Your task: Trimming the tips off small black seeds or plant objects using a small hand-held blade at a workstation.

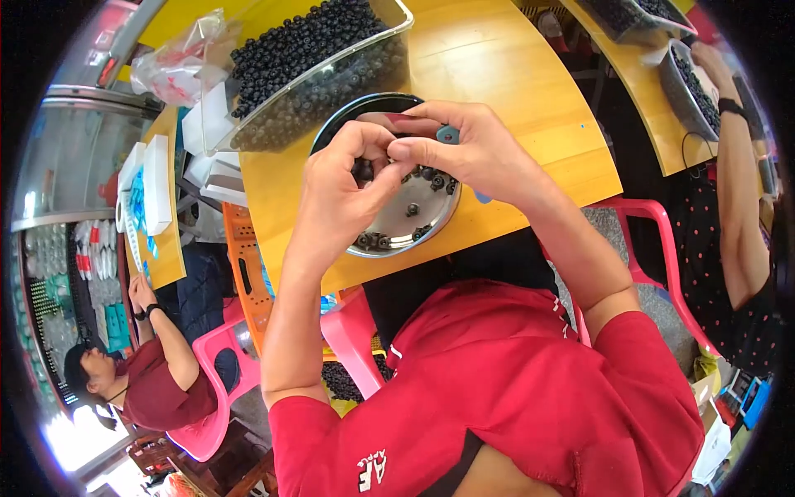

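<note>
My hands meet above a round metal bowl point(406, 224) with loose blueberries point(426, 178) in it. My left hand point(344, 182) is curled, with dark blueberries point(363, 170) showing inside its fingers. Thumb and fingertips of my right hand point(468, 149) are pinched together against the left fingertips; whatever lies in that pinch is too small to make out. By the right fingers shows a teal tab point(448, 134) with a hole, its remainder hidden. Just beyond the bowl stands a large clear plastic bin point(331, 70) heaped with blueberries.
The yellow wooden table point(497, 74) carries the bin and bowl. Crumpled plastic bags point(178, 66) and white boxes point(211, 120) lie to the left. A seated person point(157, 364) is at the left; another person's arm point(737, 182) reaches toward a grey berry basin point(691, 91) at the right. Pink chairs point(662, 248) stand nearby.
</note>
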The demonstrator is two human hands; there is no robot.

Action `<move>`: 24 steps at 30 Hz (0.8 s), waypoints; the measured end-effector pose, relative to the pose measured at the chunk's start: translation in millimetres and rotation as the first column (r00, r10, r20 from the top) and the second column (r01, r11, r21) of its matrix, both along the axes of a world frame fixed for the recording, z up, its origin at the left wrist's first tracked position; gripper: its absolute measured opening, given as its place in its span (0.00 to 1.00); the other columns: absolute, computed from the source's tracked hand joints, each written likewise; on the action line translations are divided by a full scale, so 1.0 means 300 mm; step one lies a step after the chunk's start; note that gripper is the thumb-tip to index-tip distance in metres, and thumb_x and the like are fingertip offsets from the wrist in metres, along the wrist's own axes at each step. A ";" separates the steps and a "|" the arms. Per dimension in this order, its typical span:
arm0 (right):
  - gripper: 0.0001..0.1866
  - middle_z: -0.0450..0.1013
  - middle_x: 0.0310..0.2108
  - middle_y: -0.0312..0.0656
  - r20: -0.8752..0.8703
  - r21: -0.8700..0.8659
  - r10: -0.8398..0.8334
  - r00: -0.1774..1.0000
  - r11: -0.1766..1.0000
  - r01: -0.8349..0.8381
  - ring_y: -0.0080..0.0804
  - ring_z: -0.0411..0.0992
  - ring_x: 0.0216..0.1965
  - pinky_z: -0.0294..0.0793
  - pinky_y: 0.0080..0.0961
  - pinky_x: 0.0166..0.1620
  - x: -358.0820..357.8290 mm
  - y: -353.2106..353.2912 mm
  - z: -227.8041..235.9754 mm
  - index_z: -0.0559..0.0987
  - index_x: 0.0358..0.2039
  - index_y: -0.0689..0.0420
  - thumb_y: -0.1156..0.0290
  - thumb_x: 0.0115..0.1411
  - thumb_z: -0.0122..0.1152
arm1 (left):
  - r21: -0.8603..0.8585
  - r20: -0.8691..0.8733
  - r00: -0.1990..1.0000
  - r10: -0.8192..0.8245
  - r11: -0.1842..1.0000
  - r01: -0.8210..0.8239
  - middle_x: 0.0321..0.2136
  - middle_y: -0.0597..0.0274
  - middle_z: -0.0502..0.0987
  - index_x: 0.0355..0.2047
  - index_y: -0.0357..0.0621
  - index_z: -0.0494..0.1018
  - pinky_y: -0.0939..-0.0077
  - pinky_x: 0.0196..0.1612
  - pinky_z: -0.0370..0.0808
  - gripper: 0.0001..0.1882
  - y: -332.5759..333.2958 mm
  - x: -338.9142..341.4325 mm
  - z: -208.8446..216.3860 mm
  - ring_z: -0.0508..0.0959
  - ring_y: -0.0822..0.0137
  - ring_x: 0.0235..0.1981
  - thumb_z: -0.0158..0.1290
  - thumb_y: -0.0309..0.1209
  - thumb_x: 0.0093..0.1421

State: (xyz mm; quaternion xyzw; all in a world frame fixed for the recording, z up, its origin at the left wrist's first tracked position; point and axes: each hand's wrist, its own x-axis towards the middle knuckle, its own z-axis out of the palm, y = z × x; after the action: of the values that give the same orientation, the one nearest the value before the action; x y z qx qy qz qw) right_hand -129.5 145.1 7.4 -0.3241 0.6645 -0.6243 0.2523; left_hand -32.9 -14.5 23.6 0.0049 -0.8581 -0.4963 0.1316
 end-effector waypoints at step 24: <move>0.12 0.65 0.18 0.23 0.535 -0.262 0.087 0.840 0.963 0.068 0.07 0.54 0.16 0.51 0.09 0.19 0.049 -0.038 0.022 0.79 0.42 0.57 0.66 0.59 0.62 | 0.683 -0.019 0.983 0.182 0.720 -0.120 0.29 0.75 0.69 0.39 0.40 0.77 0.86 0.25 0.60 0.08 0.050 0.042 -0.074 0.64 0.81 0.24 0.57 0.26 0.58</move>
State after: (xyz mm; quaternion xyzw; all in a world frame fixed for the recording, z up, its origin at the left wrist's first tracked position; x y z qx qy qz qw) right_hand -115.0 133.9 13.9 -0.1690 0.4729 -0.7737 0.3864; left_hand -20.4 0.3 1.4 0.1015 -0.6077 -0.7626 0.1971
